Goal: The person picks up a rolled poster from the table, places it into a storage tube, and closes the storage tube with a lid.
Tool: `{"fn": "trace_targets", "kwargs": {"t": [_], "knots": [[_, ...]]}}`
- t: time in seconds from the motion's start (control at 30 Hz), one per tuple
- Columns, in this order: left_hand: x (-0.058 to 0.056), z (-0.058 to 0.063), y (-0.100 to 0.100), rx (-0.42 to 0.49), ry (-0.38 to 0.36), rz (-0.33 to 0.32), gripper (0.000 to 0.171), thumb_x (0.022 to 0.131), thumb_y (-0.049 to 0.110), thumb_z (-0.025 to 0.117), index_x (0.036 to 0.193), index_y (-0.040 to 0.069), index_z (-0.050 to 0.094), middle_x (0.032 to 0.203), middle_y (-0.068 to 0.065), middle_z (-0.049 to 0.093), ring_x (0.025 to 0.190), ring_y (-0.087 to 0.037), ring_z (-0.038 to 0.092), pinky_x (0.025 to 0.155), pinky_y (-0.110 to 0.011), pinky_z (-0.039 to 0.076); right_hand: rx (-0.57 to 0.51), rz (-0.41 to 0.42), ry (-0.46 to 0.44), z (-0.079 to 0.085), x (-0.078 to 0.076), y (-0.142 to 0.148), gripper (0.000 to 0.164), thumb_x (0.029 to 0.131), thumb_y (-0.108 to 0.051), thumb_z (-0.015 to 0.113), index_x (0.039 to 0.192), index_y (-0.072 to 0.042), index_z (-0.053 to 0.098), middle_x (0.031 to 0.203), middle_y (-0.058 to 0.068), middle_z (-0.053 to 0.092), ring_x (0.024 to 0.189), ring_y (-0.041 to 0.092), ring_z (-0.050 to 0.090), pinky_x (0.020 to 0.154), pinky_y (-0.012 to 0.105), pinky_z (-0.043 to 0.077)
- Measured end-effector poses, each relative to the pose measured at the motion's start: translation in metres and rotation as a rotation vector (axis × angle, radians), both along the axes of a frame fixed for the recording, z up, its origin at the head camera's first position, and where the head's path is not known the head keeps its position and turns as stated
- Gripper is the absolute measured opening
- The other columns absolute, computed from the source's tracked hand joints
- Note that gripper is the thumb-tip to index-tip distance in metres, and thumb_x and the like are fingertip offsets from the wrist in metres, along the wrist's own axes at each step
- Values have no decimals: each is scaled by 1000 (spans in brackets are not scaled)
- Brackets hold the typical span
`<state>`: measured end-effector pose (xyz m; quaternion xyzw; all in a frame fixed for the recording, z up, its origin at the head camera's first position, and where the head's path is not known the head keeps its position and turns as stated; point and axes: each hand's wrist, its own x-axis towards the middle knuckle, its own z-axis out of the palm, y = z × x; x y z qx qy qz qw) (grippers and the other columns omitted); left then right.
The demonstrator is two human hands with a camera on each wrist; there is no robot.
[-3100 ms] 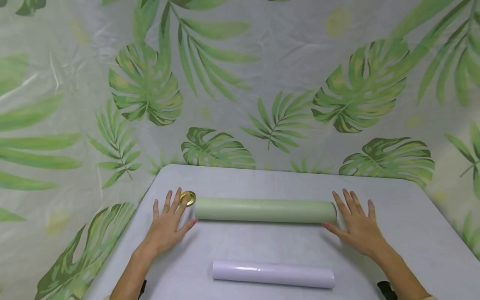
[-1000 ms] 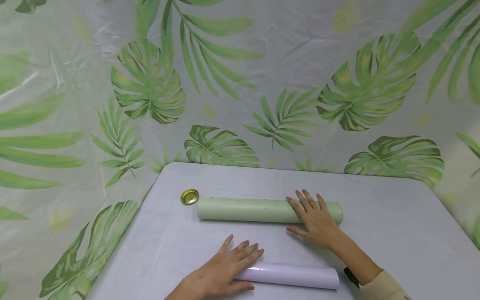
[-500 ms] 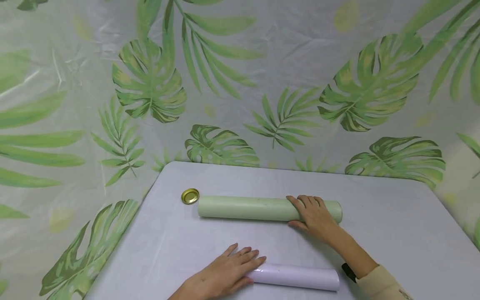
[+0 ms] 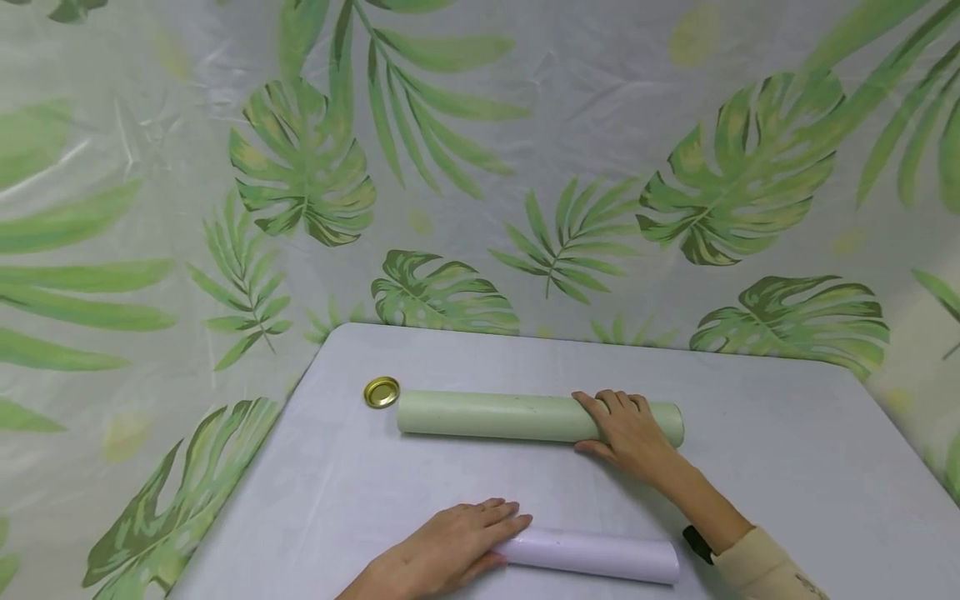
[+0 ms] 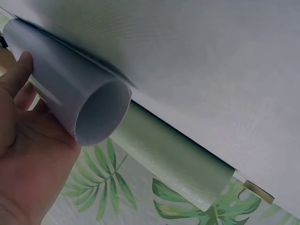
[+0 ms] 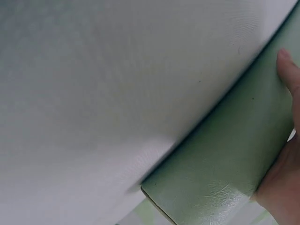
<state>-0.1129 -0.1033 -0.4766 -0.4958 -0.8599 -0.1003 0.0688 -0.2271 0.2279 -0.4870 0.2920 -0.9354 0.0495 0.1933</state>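
A hollow, glossy lilac tube (image 4: pixel 600 557) lies near the front of the white table. My left hand (image 4: pixel 450 546) grips its left part, thumb on the near side and fingers over the far side. In the left wrist view the open end of this lilac tube (image 5: pixel 103 112) faces the camera. Farther back lies a longer pale green tube (image 4: pixel 487 415), roughly parallel to it. My right hand (image 4: pixel 633 437) holds the green tube toward its right end. Up close, the green tube (image 6: pixel 211 150) has a slightly wrinkled surface, with my right thumb (image 6: pixel 288 70) against it.
A shallow round gold lid (image 4: pixel 381 392) lies on the table (image 4: pixel 765 433) by the green tube's left end. Behind and to the sides of the table hangs a pale sheet (image 4: pixel 465 225) printed with green leaves.
Both hands were spread at the green tube's ends. The left came down to the lilac tube, and the right moved inward onto the green one. Their fingers then curled round the tubes.
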Motion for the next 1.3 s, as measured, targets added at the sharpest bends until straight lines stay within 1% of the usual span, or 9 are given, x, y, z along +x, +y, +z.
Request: {"fn": "trace_targets", "kwargs": {"t": [0.2, 0.4, 0.5, 0.67, 0.83, 0.93, 1.03, 1.17, 1.3], "knots": [[-4, 2, 3, 25, 12, 31, 48, 104, 27, 63, 150, 15, 54, 143, -2, 66, 127, -15, 64, 97, -30, 55, -3, -29, 39, 5, 2, 3, 77, 82, -51, 81, 145, -15, 55, 119, 19, 65, 110, 39, 63, 92, 61, 48], [-6, 1, 0, 52, 70, 44, 47, 100, 25, 68, 145, 15, 58, 137, 1, 69, 119, -12, 66, 93, -26, 53, -13, -16, 117, 9, 2, 9, 79, 78, -50, 83, 144, -17, 56, 118, 20, 67, 108, 39, 65, 91, 62, 48], [-7, 1, -3, 72, 93, 61, 47, 99, 25, 70, 143, 15, 60, 135, 3, 69, 116, -11, 67, 91, -26, 52, -22, -15, 119, 12, 2, 13, 79, 79, -49, 83, 146, -18, 54, 119, 20, 66, 108, 40, 65, 91, 62, 48], [-9, -1, -11, 111, 89, 104, 46, 98, 24, 71, 142, 14, 61, 135, 3, 69, 115, -12, 67, 91, -28, 53, -21, -37, 105, 19, 4, 20, 80, 80, -49, 82, 148, -20, 52, 122, 20, 65, 110, 41, 64, 93, 63, 47], [-12, 1, -24, 155, 78, 133, 47, 97, 22, 72, 141, 13, 61, 134, 2, 70, 115, -13, 68, 88, -28, 54, -23, -46, 134, 25, 6, 30, 80, 81, -51, 79, 149, -22, 51, 122, 20, 64, 109, 41, 63, 92, 63, 47], [-14, 5, -32, 181, 89, 152, 47, 96, 21, 73, 140, 13, 62, 133, 2, 71, 113, -13, 68, 86, -28, 53, -37, -41, 165, 28, 7, 38, 77, 85, -58, 72, 149, -22, 51, 121, 21, 64, 107, 43, 64, 92, 64, 47], [-18, 8, -41, 210, 107, 172, 46, 94, 19, 75, 138, 11, 64, 131, 1, 72, 112, -15, 69, 85, -29, 54, -55, -35, 197, 31, 9, 45, 73, 91, -67, 60, 149, -23, 51, 120, 21, 65, 105, 45, 64, 91, 65, 47], [-22, 12, -55, 243, 125, 195, 47, 91, 16, 77, 137, 9, 65, 129, -1, 73, 109, -16, 70, 82, -31, 55, -71, -27, 241, 36, 12, 53, 75, 96, -76, 40, 148, -23, 54, 117, 21, 66, 102, 45, 66, 89, 65, 48], [-25, 15, -70, 256, 126, 226, 49, 90, 13, 78, 137, 8, 66, 128, -2, 74, 107, -16, 70, 81, -32, 54, -82, -32, 278, 38, 16, 61, 80, 97, -79, 28, 146, -22, 56, 115, 21, 67, 100, 45, 66, 86, 66, 48]]}}
